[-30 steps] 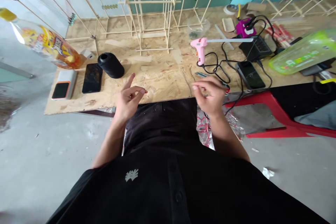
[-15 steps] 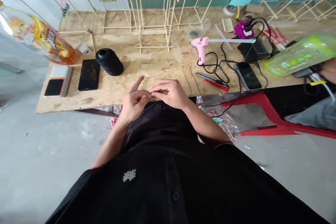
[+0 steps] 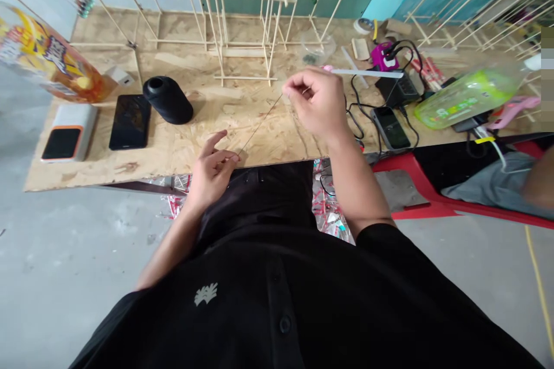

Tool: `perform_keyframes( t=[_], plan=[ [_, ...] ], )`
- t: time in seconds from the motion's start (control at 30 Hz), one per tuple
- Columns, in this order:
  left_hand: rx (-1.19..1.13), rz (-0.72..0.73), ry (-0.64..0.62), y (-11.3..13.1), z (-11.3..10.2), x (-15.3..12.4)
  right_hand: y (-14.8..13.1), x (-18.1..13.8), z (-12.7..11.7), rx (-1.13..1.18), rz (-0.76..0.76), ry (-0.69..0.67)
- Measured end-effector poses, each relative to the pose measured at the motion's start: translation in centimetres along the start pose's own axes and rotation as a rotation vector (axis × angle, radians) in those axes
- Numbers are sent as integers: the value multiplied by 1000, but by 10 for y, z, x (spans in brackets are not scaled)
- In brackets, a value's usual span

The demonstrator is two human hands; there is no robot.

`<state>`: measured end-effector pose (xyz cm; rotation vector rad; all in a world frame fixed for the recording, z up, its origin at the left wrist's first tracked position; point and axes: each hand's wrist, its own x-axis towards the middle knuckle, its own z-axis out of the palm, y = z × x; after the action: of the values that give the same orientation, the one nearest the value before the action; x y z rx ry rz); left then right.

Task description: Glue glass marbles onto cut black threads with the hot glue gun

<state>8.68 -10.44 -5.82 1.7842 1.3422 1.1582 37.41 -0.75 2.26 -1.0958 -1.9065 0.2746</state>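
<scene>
A thin dark thread [image 3: 259,124] runs taut between my two hands over the chipboard table [image 3: 182,144]. My left hand [image 3: 212,170] pinches its lower end near the table's front edge, index finger raised. My right hand [image 3: 315,101] is lifted higher and pinches the upper end with thumb and fingers. A black thread spool [image 3: 168,100] lies on its side on the table, left of my hands. A frame of thin wooden sticks [image 3: 242,23] stands behind.
A dark phone [image 3: 130,121] and a white-orange device [image 3: 68,131] lie at the left, beside an orange drink bottle [image 3: 47,63]. At the right are a phone [image 3: 390,127], black cables, a purple device [image 3: 383,56], a green bottle [image 3: 465,95], a red stool [image 3: 437,199] and another person's arm [image 3: 539,176].
My hands came together at the table's front edge, then my right hand rose up and to the right, drawing the thread taut. My left hand stayed low.
</scene>
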Motion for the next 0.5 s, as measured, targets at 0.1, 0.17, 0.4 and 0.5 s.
perform_keyframes(
  t=[0.1,0.17,0.4,0.5],
  plan=[
    [20,-10,6,-1,1,0,24,26,-10,-78,-18,20],
    [38,-9,4,-1,2,0,36,41,-14,-123,-45,38],
    [69,-22,-8,-1,4,-2,50,71,-16,-289,-43,84],
    [76,-30,-8,-2,6,-2,47,75,-18,-357,24,73]
  ],
)
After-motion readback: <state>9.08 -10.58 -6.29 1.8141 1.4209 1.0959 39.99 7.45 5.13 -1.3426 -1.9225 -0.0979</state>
